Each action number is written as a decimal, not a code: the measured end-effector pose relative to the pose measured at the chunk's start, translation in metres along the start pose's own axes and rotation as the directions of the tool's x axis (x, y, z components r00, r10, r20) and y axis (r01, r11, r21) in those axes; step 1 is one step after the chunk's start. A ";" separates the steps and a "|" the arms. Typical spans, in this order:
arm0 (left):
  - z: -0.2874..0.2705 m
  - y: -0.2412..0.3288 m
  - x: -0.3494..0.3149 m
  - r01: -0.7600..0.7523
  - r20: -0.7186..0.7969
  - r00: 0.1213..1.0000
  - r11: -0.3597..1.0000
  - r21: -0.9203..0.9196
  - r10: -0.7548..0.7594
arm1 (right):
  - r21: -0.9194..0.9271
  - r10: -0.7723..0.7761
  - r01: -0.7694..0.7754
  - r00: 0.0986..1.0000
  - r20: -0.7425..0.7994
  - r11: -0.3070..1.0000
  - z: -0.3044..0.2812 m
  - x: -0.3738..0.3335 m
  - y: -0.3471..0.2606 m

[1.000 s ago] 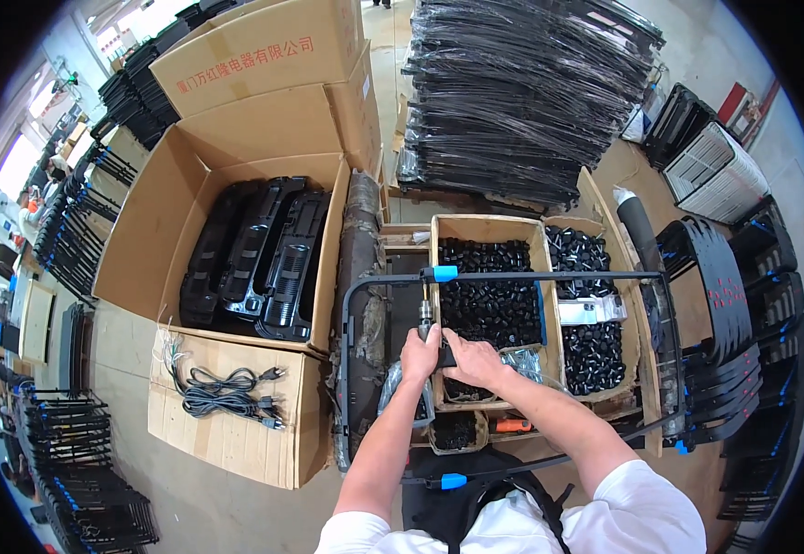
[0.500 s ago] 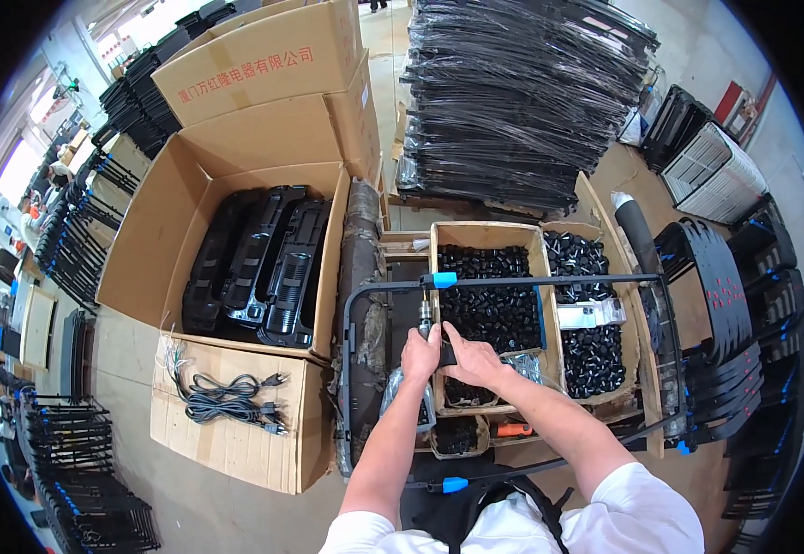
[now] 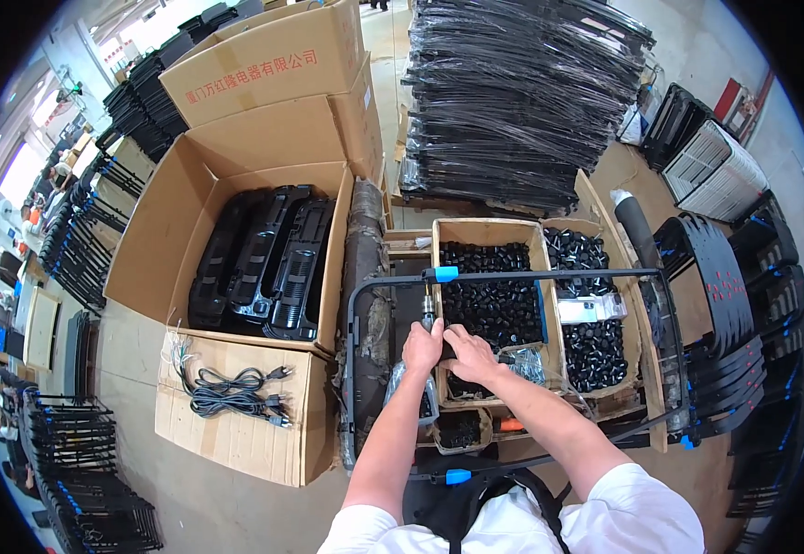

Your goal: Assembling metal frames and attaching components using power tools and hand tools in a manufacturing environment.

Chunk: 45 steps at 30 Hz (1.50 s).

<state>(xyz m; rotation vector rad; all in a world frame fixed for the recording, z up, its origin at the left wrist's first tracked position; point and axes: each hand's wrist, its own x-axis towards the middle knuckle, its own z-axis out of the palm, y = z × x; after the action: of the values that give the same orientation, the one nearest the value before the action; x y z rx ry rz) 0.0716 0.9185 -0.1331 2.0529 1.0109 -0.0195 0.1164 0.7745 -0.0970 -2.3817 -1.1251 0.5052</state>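
Observation:
A black power screwdriver [image 3: 429,311] with a metal chuck points away from me, its tip at the far rail of a black metal frame [image 3: 550,275]. The tip meets the rail close to a blue clip [image 3: 441,274]. My left hand [image 3: 422,349] is closed around the tool's body just behind the chuck. Against it, my right hand [image 3: 469,356] closes on the black grip, which my fingers mostly hide. A second blue clip [image 3: 458,476] sits on the frame's near rail. Under the frame, a wooden bin [image 3: 550,305] holds many small black plastic parts and screws.
An open carton [image 3: 157,231] of black plastic housings [image 3: 277,268] stands left; coiled black power cords [image 3: 236,397] lie on its flap. Film-wrapped black panels [image 3: 513,102] are stacked ahead. More black frames [image 3: 711,295] stand right. A small box of parts [image 3: 460,430] is near me.
The view has shifted slightly. Both hands stay on the power screwdriver, with its tip still at the far rail by the blue clip.

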 end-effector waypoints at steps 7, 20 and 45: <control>0.005 -0.007 -0.006 -0.013 -0.065 0.998 1.000 -0.013 0.012 | 0.043 0.020 -0.021 1.000 0.023 0.999 0.003 -0.005 -0.001; -0.008 -0.002 -0.021 -0.052 -0.100 0.993 0.995 0.086 0.061 | 0.057 0.002 -0.002 1.000 0.001 0.998 0.008 -0.018 0.002; 0.008 0.029 -0.029 -0.162 -0.053 0.983 0.963 0.217 0.177 | -0.037 -0.023 0.022 0.999 -0.030 0.999 -0.024 -0.035 0.034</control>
<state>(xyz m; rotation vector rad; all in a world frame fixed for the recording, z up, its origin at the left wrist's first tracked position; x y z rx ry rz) 0.0740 0.8847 -0.1095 2.3450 0.9048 0.0381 0.1287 0.7215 -0.0911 -2.3974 -1.1560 0.4432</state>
